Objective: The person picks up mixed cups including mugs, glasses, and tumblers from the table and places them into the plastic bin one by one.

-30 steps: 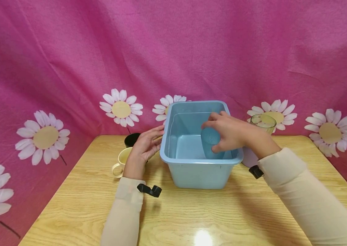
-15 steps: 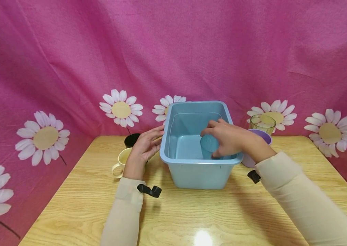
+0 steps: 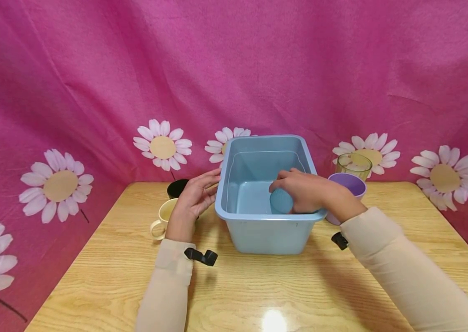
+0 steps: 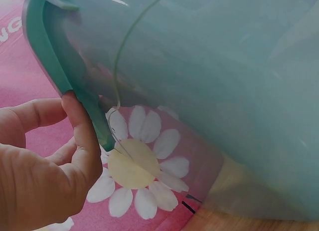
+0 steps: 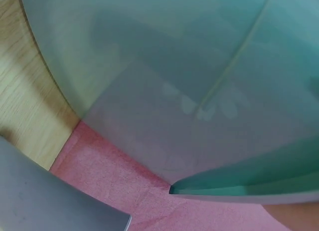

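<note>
A light blue plastic basin (image 3: 268, 236) stands on the wooden table. My left hand (image 3: 194, 196) is at its left side, fairly straight fingers touching the rim, as the left wrist view shows with the fingertips at the rim edge (image 4: 60, 66). Inside the basin, my right hand (image 3: 306, 190) grips a ribbed translucent blue cup (image 3: 281, 202) near the right front corner. The cup's lower part is hidden behind the front wall. From the right wrist, the basin wall (image 5: 149, 76) hides most of that hand and all of the cup.
Left of the basin, beside my left hand, are a pale yellow mug (image 3: 165, 213) and a black cup (image 3: 176, 188). A purple cup (image 3: 351, 183) and a greenish clear glass (image 3: 354, 165) stand to the right. A pink flowered cloth (image 3: 234, 69) hangs behind the table.
My right hand has lowered the blue cup deeper into the basin, and its forearm has shifted slightly left, baring the purple cup. The left hand keeps its place at the rim.
</note>
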A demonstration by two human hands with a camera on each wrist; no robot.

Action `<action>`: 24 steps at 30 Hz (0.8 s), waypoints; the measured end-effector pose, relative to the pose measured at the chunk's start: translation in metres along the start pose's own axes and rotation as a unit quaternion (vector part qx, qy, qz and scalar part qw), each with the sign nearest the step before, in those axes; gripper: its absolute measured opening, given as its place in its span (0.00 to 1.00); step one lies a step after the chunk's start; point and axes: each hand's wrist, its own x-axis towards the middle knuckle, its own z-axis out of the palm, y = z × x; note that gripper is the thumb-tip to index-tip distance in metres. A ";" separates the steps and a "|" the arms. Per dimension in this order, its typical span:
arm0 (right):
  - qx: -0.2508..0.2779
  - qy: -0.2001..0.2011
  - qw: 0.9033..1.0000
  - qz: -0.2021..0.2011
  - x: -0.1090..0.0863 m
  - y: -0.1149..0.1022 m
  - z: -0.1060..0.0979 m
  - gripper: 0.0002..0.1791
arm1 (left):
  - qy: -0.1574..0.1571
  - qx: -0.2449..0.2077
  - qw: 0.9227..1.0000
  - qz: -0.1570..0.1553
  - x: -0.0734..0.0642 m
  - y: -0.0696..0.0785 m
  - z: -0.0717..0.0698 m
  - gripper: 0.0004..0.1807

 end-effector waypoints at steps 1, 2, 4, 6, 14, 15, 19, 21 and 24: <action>0.000 -0.001 1.000 -0.001 0.000 0.000 0.000 0.34 | -0.001 0.000 1.000 0.000 0.000 0.000 0.000 0.23; -0.001 -0.003 1.000 -0.001 0.000 0.000 0.001 0.34 | -0.002 0.000 1.000 0.000 0.000 0.000 0.000 0.23; -0.005 -0.006 1.000 -0.002 0.000 0.000 0.001 0.33 | -0.004 0.000 1.000 0.000 0.000 0.001 0.000 0.24; -0.008 -0.010 1.000 -0.002 0.000 -0.001 0.000 0.33 | -0.005 -0.001 1.000 -0.001 0.000 0.001 0.001 0.24; -0.015 -0.023 1.000 0.012 0.000 -0.002 0.002 0.33 | -0.008 0.001 1.000 0.004 0.000 0.001 0.001 0.24; -0.015 -0.024 0.999 0.014 0.000 -0.002 0.003 0.33 | -0.006 0.000 1.000 0.004 0.000 0.001 0.001 0.24; -0.018 -0.033 0.999 0.020 0.002 -0.001 0.004 0.33 | -0.007 -0.001 1.000 0.002 0.000 0.001 0.000 0.24; -0.020 -0.038 0.999 0.024 0.002 -0.001 0.004 0.33 | -0.007 -0.003 1.000 0.002 0.000 0.000 0.000 0.24; -0.023 -0.045 0.998 0.029 0.003 -0.001 0.003 0.33 | -0.011 -0.002 1.000 0.004 0.001 0.000 0.000 0.25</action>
